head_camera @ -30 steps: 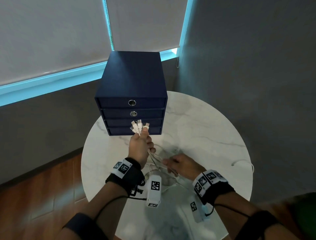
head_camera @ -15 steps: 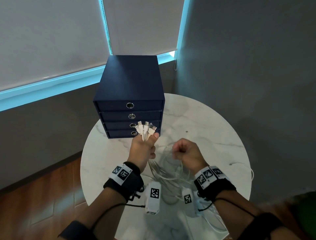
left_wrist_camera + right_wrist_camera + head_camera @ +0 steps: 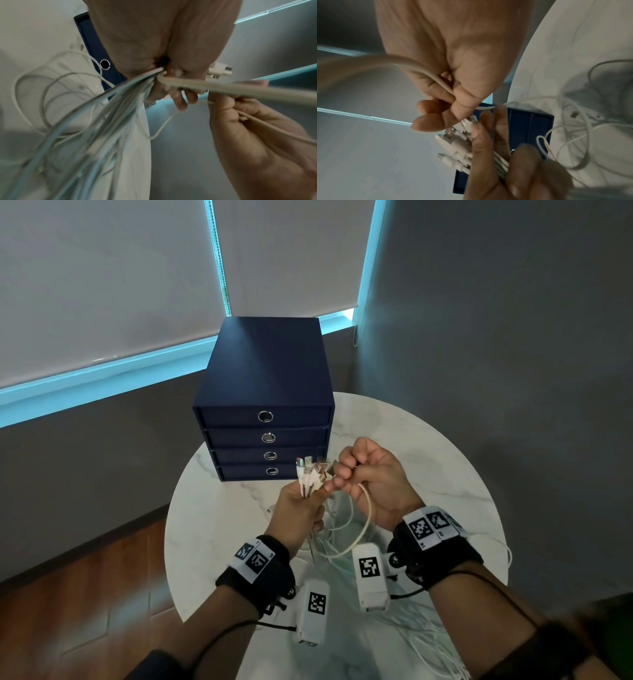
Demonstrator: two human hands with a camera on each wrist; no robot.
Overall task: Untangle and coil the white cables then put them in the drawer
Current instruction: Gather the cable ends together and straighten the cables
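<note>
My left hand (image 3: 301, 501) grips a bundle of white cables (image 3: 337, 529) just below their plugs (image 3: 313, 470), which fan out above my fist in front of the drawer unit's lowest drawers. My right hand (image 3: 370, 474) is raised beside it, fingers curled round one cable (image 3: 368, 508) that loops down between my wrists. The right wrist view shows that cable (image 3: 436, 79) running into my curled fingers, with the plugs (image 3: 455, 143) next to them. In the left wrist view the cables (image 3: 109, 108) stream from my fist toward the camera. The rest hangs down onto the table.
A navy drawer unit (image 3: 267, 392) with several closed drawers and ring pulls stands at the back of the round white marble table (image 3: 428, 446). Loose cable loops (image 3: 428, 631) lie on the near right part of the table. Grey walls and a blinded window surround it.
My right hand has risen from the table, bringing a cable up beside the plugs in my left hand. The left hand has stayed near the drawer fronts.
</note>
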